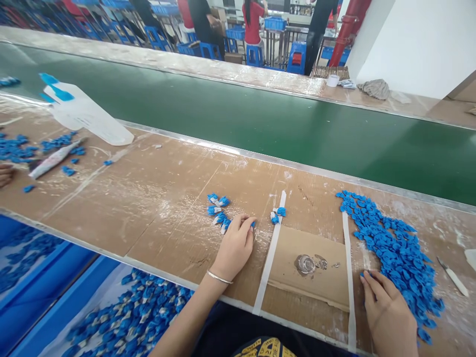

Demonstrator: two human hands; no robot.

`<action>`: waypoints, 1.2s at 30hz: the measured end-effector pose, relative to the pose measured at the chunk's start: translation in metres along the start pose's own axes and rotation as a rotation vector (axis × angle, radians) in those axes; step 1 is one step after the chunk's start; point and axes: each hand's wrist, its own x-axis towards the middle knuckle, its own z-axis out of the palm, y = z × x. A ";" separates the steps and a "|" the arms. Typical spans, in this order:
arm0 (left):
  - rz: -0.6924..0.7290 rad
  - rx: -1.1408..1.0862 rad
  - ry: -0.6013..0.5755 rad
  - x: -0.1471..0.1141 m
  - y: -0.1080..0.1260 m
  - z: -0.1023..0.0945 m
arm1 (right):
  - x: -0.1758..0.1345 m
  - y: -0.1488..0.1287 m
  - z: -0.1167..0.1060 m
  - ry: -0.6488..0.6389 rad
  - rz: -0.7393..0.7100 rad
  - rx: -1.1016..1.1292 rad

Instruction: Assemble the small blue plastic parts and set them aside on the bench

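Left hand (235,246): palm down on the taped brown worktop (156,208), bangle at the wrist, fingertips curled onto a blue-and-white piece at the near edge of a small cluster of blue-and-white pieces (218,210). The fingers cover most of that piece, so the grip reads as a light pinch, though this cannot be told for certain.

Right hand (386,310): lower right, partly cut off by the frame edge. Fingers spread flat, tips touching the near-left margin of the large heap of blue parts (394,248); it grasps nothing visibly.

Between the hands: a cardboard patch (293,277) bounded by two white tape strips (270,258), carrying a small clear round object (305,264), too glary to identify. Two more blue-and-white pieces (277,214) lie against the left strip.

Far right: a white-handled tool (453,277), and beyond it a pale object cut off by the edge.

Behind: a green conveyor belt (260,124).

Far left: scattered blue parts, a white plastic bag (85,116), and another person's fingers (5,173), mostly out of frame.

Below the worktop: a blue bin (67,302) of finished pieces, partly hidden by the left forearm.
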 end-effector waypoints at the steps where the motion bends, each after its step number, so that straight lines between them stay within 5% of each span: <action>1: -0.002 0.001 -0.011 0.001 0.000 0.000 | 0.002 0.001 -0.001 -0.007 -0.031 -0.024; 7: -0.026 -0.117 -0.035 0.002 0.002 0.002 | 0.007 0.011 -0.008 -0.041 -0.269 -0.168; 14: 0.027 -0.288 -0.070 -0.008 0.007 0.003 | 0.031 -0.030 -0.016 0.070 0.110 0.209; 19: 0.021 -0.022 0.001 -0.007 0.005 0.006 | 0.055 -0.080 -0.018 0.010 -0.109 0.474; 25: 0.037 -0.034 -0.088 -0.008 0.004 0.005 | 0.065 -0.091 -0.014 -0.045 -0.147 0.582; 29: -0.088 -0.364 -0.115 -0.008 0.014 0.000 | 0.060 -0.100 -0.020 -0.073 0.050 0.850; 33: -0.389 -1.027 -0.293 -0.012 0.043 -0.012 | 0.053 -0.114 -0.027 -0.051 0.459 1.348; 36: -0.600 -1.494 -0.406 -0.017 0.070 -0.016 | 0.056 -0.121 -0.033 0.012 0.619 1.569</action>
